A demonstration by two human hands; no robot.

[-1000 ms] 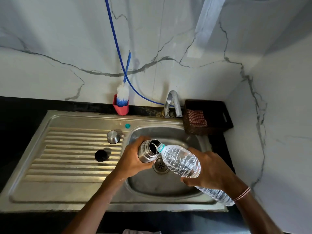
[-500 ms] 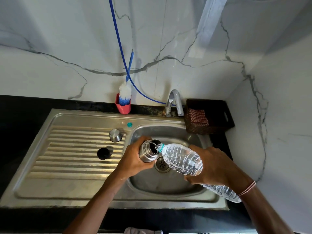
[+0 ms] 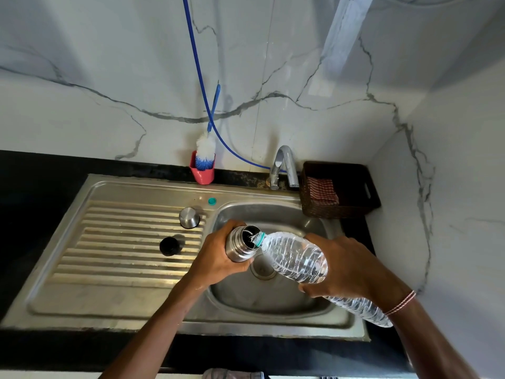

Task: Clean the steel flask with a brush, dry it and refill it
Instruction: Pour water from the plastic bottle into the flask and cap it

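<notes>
Steel flask sits in my left hand, held over the sink basin just above the drain. Its long axis is tilted, with the open mouth pointing up toward one o'clock and the base hidden inside my palm toward seven o'clock. My left hand is curled tightly around the lower body, fingers wrapped over the far side and thumb on the near side, so only the neck and shoulder stick out past my grip.

My right hand is closed around the middle of a clear plastic water bottle. That bottle lies along a line from ten o'clock to four o'clock, its teal-ringed neck at the ten o'clock end touching the flask's rim, its base passing under my wrist. Water shows at the flask's mouth.

I can read no brand, label or writing on the flask or the bottle.

On the ribbed drainboard at nine o'clock from the flask rest a steel cap and a black stopper, apart from each other. At twelve o'clock, on the black tabletop against the wall, a pink cup holds a blue and white brush. A tap stands behind the basin, and a dark basket with a checked cloth is at two o'clock.
</notes>
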